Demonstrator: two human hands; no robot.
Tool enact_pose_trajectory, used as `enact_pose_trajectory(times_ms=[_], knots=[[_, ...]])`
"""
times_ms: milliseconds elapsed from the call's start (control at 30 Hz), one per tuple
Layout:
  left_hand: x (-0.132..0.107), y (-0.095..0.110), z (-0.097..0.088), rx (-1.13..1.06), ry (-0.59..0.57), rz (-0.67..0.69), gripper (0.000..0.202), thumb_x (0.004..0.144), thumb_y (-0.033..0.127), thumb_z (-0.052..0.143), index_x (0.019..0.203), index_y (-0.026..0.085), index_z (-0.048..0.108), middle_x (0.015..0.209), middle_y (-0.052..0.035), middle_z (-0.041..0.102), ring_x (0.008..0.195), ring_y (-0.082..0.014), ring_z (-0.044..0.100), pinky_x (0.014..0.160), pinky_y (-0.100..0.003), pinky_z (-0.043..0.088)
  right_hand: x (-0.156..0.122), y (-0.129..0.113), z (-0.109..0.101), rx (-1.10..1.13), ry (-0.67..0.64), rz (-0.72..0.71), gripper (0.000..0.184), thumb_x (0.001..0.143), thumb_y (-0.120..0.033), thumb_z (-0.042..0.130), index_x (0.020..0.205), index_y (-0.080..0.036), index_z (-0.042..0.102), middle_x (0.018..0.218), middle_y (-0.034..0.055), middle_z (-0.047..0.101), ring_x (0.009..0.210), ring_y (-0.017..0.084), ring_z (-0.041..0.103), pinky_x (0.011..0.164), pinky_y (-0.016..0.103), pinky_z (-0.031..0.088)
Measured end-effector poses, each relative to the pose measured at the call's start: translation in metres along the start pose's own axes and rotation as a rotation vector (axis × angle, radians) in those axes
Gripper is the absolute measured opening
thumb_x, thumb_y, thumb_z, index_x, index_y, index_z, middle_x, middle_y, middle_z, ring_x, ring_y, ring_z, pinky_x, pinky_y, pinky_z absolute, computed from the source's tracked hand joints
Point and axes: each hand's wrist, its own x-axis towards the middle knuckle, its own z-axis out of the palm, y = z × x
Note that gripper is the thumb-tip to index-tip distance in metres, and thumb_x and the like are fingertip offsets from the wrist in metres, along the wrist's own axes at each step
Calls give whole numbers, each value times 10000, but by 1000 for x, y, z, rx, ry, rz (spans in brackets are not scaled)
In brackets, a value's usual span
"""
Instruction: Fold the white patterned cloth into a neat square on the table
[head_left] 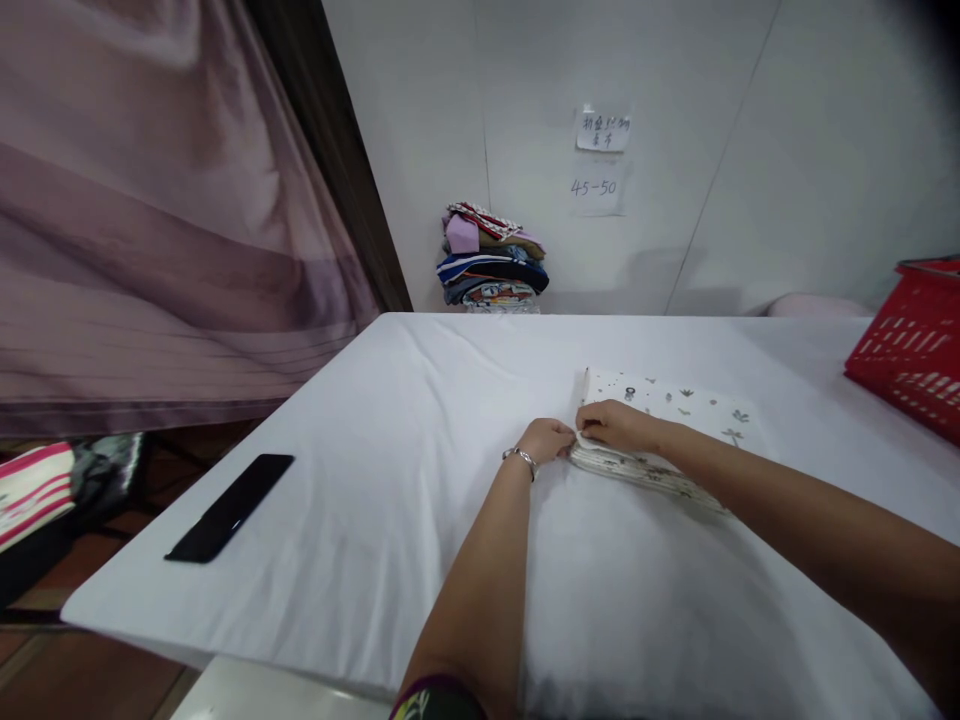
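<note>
A folded white cloth (pixel 679 398) printed with small plants and figures lies on the white-covered table, its layered edge towards me. My left hand (pixel 548 440), with a silver bracelet at the wrist, pinches the cloth's near left corner. Just beside it, my right hand (pixel 621 426) is closed on the upper layer at the same corner, fingertips curled over the edge. My right forearm crosses over the cloth and hides part of its right side.
A black flat object (pixel 231 508) lies at the left of the white tablecloth (pixel 352 490). Behind the table rises a stack of folded fabrics (pixel 493 262). At the right edge stands a red basket (pixel 911 345). A pink curtain (pixel 150 220) hangs at left; paper notes (pixel 602 132) are on the wall.
</note>
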Motion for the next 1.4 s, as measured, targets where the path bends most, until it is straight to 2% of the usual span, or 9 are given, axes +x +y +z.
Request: enact_pose_trajectory(times_ms=[267, 400, 467, 533, 667, 833, 1067, 1300, 1400], knots=[[-1, 1, -3, -8, -27, -2, 145, 697, 271, 534, 699, 157, 624, 605, -1, 602, 538, -87, 533, 415, -152, 349, 3, -4, 2, -38, -15, 52, 166, 717, -187, 468, 805, -220, 605, 745, 16, 628, 677, 149, 535, 611, 234, 369], [0, -2, -2, -10, -53, 25, 226, 665, 368, 600, 717, 149, 622, 598, 2, 598, 543, -96, 535, 430, -166, 367, 0, 1, 2, 128, -34, 94, 311, 691, -194, 488, 989, -192, 578, 747, 13, 628, 669, 145, 542, 616, 238, 399], [2, -4, 0, 18, -24, 49, 253, 636, 383, 640, 721, 147, 614, 570, 12, 581, 530, -92, 522, 442, -171, 370, 1, 6, -2, 220, -58, 130, 411, 690, -202, 485, 1096, -171, 538, 715, 4, 625, 646, 143, 545, 606, 241, 411], [4, -7, 2, 40, 3, 61, 258, 617, 377, 663, 720, 148, 603, 555, 21, 571, 523, -89, 515, 450, -175, 369, 4, 14, -8, 206, -40, 188, 438, 700, -205, 470, 1131, -158, 533, 657, -3, 616, 608, 145, 542, 586, 244, 409], [7, -10, 5, 45, 1, 53, 262, 600, 365, 677, 735, 157, 591, 566, 26, 573, 526, -94, 521, 458, -182, 374, 15, 28, -24, -54, 43, 281, 404, 730, -184, 430, 1104, -163, 582, 628, 12, 619, 587, 156, 541, 581, 250, 396], [4, -9, 4, 56, -6, 63, 245, 593, 343, 677, 723, 158, 580, 574, 20, 573, 524, -94, 519, 465, -184, 379, 30, 37, -31, -275, -8, 286, 310, 746, -179, 437, 987, -203, 630, 764, 46, 658, 678, 175, 569, 601, 250, 383], [6, -10, 5, 77, -22, 80, 255, 585, 335, 663, 747, 158, 578, 586, 19, 576, 522, -96, 517, 478, -193, 389, 38, 41, -32, -321, -7, 241, 175, 738, -189, 474, 836, -205, 618, 799, 51, 657, 708, 179, 561, 581, 241, 351], [8, -10, 4, 140, -48, 103, 249, 588, 340, 638, 744, 156, 580, 568, 21, 569, 518, -101, 513, 485, -199, 389, 40, 41, -26, -280, 34, 270, 246, 791, -210, 444, 953, -217, 630, 855, 38, 678, 745, 167, 587, 627, 233, 384], [9, -11, 5, 144, -39, 111, 236, 584, 333, 638, 734, 161, 581, 578, 18, 572, 532, -105, 518, 492, -202, 392, 40, 44, -24, -266, 59, 301, 276, 797, -252, 466, 1018, -210, 626, 814, 44, 683, 741, 180, 595, 628, 242, 396]])
